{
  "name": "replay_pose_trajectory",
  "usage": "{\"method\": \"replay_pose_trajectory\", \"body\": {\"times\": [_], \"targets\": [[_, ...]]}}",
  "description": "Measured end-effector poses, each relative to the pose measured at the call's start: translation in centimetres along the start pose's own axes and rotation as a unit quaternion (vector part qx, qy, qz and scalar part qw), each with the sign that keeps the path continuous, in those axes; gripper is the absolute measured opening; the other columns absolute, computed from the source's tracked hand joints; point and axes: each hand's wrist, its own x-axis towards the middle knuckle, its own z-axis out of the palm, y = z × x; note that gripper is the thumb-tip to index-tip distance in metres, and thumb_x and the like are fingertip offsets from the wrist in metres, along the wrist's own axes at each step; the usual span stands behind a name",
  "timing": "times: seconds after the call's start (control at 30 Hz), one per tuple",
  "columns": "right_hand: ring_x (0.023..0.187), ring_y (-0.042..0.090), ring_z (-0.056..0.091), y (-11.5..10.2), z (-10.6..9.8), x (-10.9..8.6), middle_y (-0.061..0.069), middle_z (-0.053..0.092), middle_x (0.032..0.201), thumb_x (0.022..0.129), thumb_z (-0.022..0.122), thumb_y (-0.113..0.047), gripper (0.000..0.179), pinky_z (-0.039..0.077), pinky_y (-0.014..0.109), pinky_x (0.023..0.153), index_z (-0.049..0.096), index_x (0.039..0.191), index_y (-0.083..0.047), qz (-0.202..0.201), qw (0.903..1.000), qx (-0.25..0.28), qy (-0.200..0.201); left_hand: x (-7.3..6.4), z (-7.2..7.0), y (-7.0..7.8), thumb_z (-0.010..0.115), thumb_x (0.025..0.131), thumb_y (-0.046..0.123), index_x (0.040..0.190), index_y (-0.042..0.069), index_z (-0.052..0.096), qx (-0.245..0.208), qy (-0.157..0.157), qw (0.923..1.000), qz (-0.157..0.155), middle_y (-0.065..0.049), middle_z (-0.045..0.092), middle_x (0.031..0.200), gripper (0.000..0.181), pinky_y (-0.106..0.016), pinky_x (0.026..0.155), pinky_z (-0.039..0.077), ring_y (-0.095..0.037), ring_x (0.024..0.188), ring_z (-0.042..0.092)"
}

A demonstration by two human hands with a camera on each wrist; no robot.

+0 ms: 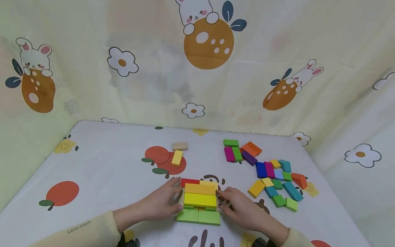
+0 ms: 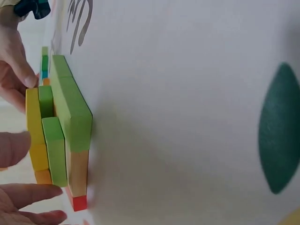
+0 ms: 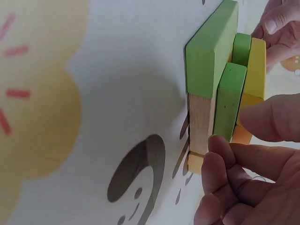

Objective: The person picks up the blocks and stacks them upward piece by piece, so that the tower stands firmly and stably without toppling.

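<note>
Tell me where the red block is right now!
In the head view, the red block is at the far left corner of the block stack, just left of the light yellow block and beyond the orange-yellow block.

Lettering (image 1: 79, 227): "LETS S…", remainder blurred | on: left sleeve (image 1: 92, 233)

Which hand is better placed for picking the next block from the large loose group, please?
Probably the right hand: the loose group lies on its side, while the left hand is across the stack.
</note>
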Motion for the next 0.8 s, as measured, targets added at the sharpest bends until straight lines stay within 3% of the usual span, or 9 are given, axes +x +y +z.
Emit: {"method": "replay_pose_trajectory", "body": {"times": [0.37,0.8], "targets": [[0.088,0.015,0.054,-0.04,0.27,0.16,0.008,0.068,0.112,0.096,0.065,-0.006,0.047,0.059,0.029,0.079,0.056,0.139,0.010,-0.014,0.9998,-0.001,-0.012,0.46,0.34,0.52,0.069,0.091,0.001,0.139,-0.009,0.056,-0.003,-0.004,1.0000,0.002,-0.021,0.032,0.165,0.051,-0.060,0.122,0.029,-0.040,0.157,0.022],[0.088,0.016,0.054,-0.89,0.23,-0.10,0.011,0.069,0.113,0.096,0.068,-0.010,0.048,0.059,0.033,0.080,0.056,0.138,0.011,0.001,0.9997,-0.022,-0.005,0.51,0.43,0.80,0.069,0.092,0.002,0.136,-0.011,0.058,-0.008,-0.006,0.9999,-0.006,-0.021,0.035,0.163,0.047,-0.061,0.122,0.029,-0.040,0.156,0.022]]}}
